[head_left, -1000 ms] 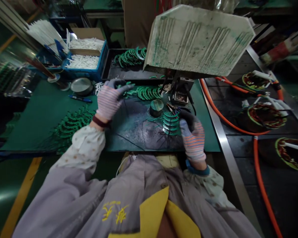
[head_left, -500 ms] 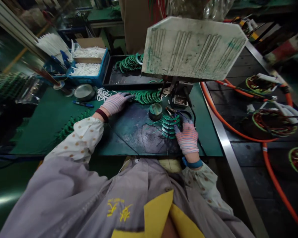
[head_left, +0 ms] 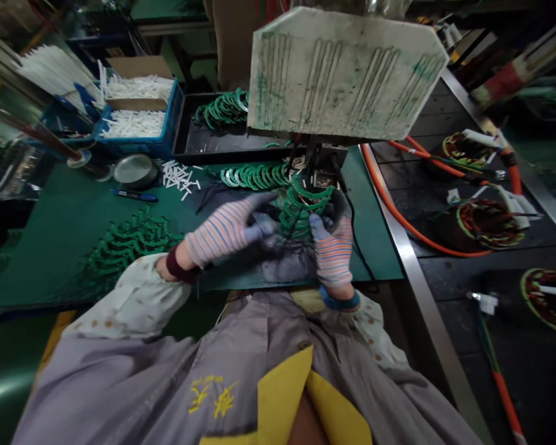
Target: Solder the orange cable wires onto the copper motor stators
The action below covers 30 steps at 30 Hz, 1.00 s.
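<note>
Both gloved: right hand (head_left: 332, 250) clasping green coil bundle (head_left: 301, 213); left hand (head_left: 227, 233) half open, just beside it, over tabletop (head_left: 60, 259).

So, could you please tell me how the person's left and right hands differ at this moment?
The left hand reaches sideways, while the right hand stands upright. The left wrist has a dark maroon band, the right a blue band. The right hand grips the green coiled bundle; the left's fingertips only reach its near side. Both wear striped knit gloves.

Knit cloth gloves (head_left: 225, 233), glossy green plastic strips (head_left: 301, 213), scuffed matt green bench mat (head_left: 50, 247)
</note>
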### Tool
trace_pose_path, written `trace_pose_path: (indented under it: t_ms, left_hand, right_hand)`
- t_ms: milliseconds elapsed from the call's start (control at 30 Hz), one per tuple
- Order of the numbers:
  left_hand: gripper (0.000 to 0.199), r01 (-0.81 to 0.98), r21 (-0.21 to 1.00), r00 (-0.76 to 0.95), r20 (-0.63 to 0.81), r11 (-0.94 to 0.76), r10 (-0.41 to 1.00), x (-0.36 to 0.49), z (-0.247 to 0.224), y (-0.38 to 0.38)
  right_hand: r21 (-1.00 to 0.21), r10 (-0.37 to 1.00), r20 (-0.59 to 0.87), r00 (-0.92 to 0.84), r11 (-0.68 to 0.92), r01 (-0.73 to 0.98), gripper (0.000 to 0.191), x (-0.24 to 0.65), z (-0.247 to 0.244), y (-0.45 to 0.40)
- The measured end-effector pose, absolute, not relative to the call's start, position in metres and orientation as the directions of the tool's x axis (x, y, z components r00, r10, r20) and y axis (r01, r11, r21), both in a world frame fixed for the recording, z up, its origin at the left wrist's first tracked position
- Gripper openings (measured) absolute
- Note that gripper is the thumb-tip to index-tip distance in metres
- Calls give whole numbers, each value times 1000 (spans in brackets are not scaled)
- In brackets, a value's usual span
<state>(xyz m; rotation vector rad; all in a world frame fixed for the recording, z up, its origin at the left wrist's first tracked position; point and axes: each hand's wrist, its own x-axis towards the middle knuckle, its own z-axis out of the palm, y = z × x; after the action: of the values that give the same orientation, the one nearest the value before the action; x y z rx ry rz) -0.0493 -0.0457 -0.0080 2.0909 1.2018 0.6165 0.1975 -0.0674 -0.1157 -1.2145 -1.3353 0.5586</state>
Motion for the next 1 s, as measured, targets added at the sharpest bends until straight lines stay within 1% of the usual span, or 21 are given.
trace_pose_path:
  t_ms: [67,100,167,200,267,333,433,567,633,733,800,933,1000]
  left_hand:
    - [62,571,717,475,107,-399,873,-34,-4,-55]
    - [55,603,681,440,150,-415,886,-30,-3,-53]
    - [42,702,555,376,244,-447,894,-30,0,-39]
    - [36,745,475,382,270,-468,884,-31,2,-28]
    - [32,784,330,454,271,-525,849,-31,6,-6]
    - [35,775,268,526,230,-573,819,-26,10,14]
    - [41,741,270,592,170,-615,788,-16,13,33]
    - [45,716,245,646,124,-654,753,-18,13,44]
    - [44,700,276,651,131,-659,747,-23,12,47]
    - [44,673,318,662,144,-668,735,-28,8,53]
    - [48,667,306,670,155,-680,726,-28,4,56]
    - [61,642,251,707,171,-724,687,-27,1,61]
    - [65,635,220,714,200,-741,671,-30,4,62]
  right_hand:
    - [-875,860,437,262,339,346,80,185,-112,-72]
    - [-875,862,437,258,339,346,83,183,-109,-75]
    - [-858,865,457,209,367,359,88,191,-100,-79]
    - [-845,866,467,178,379,377,90,198,-96,-79]
    - [-807,867,485,117,391,443,86,211,-86,-74]
    - [-761,874,485,35,402,509,73,218,-79,-65]
    - [-710,882,466,-79,425,562,54,214,-71,-53]
    - [-598,898,426,-108,369,712,44,198,-61,-49]
    - [-529,913,391,-119,329,782,38,190,-56,-50]
    - [-453,931,335,-148,297,841,33,178,-47,-50]
    - [-413,949,272,-156,262,872,30,173,-40,-49]
    - [-333,988,79,-134,153,931,27,169,-23,-46]
    - [-326,992,10,-124,120,938,28,169,-16,-48]
